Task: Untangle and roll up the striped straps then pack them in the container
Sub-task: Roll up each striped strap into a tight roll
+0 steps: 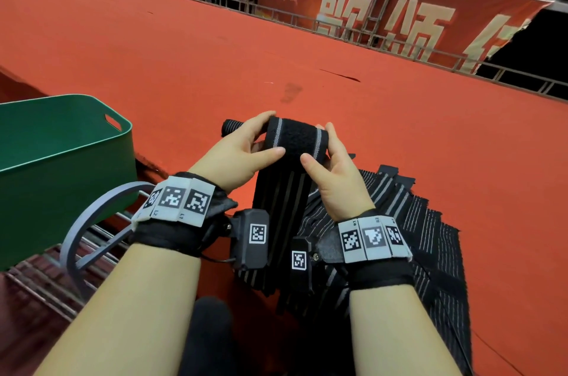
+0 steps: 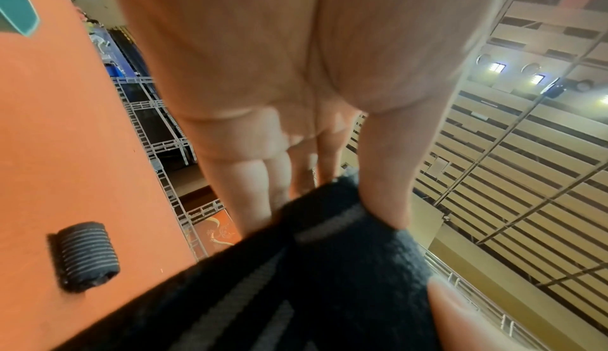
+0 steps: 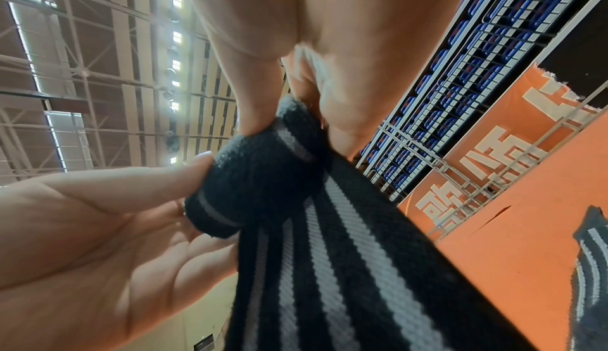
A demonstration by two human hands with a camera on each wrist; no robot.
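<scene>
A black strap with grey stripes [image 1: 295, 142] [image 3: 263, 182] is held up above the red surface, its top end curled into a small roll. My left hand [image 1: 261, 142] [image 2: 329, 200] pinches the roll's left end between thumb and fingers. My right hand [image 1: 319, 148] [image 3: 289, 120] pinches its right end. The strap's loose length [image 1: 279, 213] hangs down between my wrists. A finished rolled strap [image 1: 233, 126] [image 2: 87, 255] lies on the surface just left of my hands. A heap of loose striped straps [image 1: 424, 222] lies below my right hand. The green container [image 1: 61, 160] stands at the left, nothing visible inside.
The red carpeted surface [image 1: 184, 53] stretches far ahead and right. A red banner with pale characters [image 1: 384, 13] and metal truss railing run along its far edge. A grey ring frame [image 1: 92, 222] sits by my left wrist, over metal grating.
</scene>
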